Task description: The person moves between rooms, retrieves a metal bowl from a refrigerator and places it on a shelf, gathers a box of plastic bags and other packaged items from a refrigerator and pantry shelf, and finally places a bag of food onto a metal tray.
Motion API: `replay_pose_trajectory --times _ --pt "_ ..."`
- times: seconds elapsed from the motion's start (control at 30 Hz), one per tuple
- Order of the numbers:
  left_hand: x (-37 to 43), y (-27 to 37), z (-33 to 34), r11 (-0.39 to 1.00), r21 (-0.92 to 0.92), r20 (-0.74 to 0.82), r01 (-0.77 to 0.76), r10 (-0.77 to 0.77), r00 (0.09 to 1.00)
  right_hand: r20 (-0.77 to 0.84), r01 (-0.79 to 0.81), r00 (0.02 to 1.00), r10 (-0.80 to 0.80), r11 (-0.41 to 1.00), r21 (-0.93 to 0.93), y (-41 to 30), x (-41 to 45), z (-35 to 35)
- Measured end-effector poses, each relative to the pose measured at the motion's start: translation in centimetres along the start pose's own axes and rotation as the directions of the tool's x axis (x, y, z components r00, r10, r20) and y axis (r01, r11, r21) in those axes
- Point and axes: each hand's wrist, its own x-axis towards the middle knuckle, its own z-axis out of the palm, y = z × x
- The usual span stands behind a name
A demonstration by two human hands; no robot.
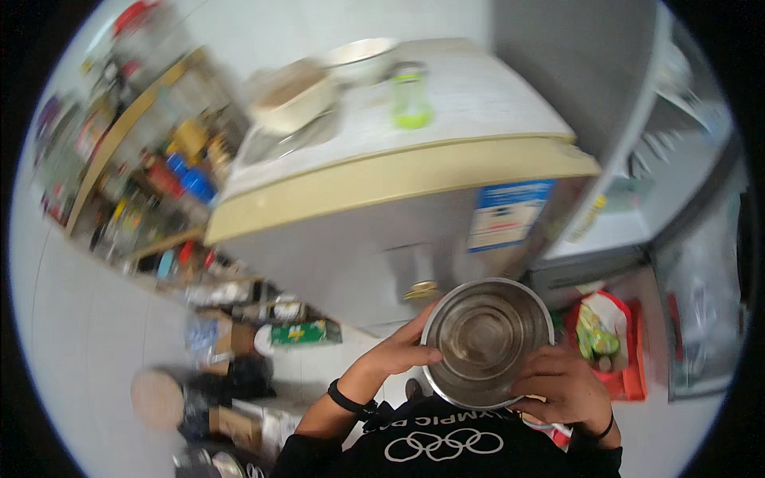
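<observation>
A round stainless steel bowl (485,342) is held in front of my body, its open mouth facing up towards me. My left hand (397,352) grips its left side, thumb over the rim. On the lower right, the fingers of my right hand (562,382) curl over the rim. Rings of brownish reflection show on the inner base, and I see no loose contents. Part of the bowl's outer wall is hidden from above.
Ahead is a white-topped cabinet or appliance (478,107) with a yellowish front edge. On it stand a white enamel bowl (361,63), a cream tub (293,104) and a lime-green item (411,101). Crowded shelves (128,128) are left; an open refrigerator (615,221) and red bin (633,370) right.
</observation>
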Motion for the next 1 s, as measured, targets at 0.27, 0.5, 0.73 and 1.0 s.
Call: replay_pose_trajectory --times 0.27,0.5,0.73,1.0 --pt "-18.5 1.3 -0.5 0.976 0.094 -0.418 -0.196 0.218 0.882 0.189 0.397 0.874 -0.448 0.882 0.254 -2.9 11.5 9.1" --pt "-32.0 -2.7 0.7 0.927 0.069 -0.801 -0.369 0.272 0.533 0.191 0.533 0.732 -0.654 0.725 0.437 -7.8 19.7 19.4" --pt "-36.3 -5.2 2.7 0.896 0.392 -0.900 -0.207 0.421 0.118 0.207 0.485 0.684 -0.699 0.648 0.587 -10.5 23.7 26.5" --pt "-41.8 -6.2 0.9 0.749 0.576 -0.816 -0.329 0.551 -0.175 0.221 0.437 0.636 -0.739 0.581 0.687 -15.0 29.8 35.7"
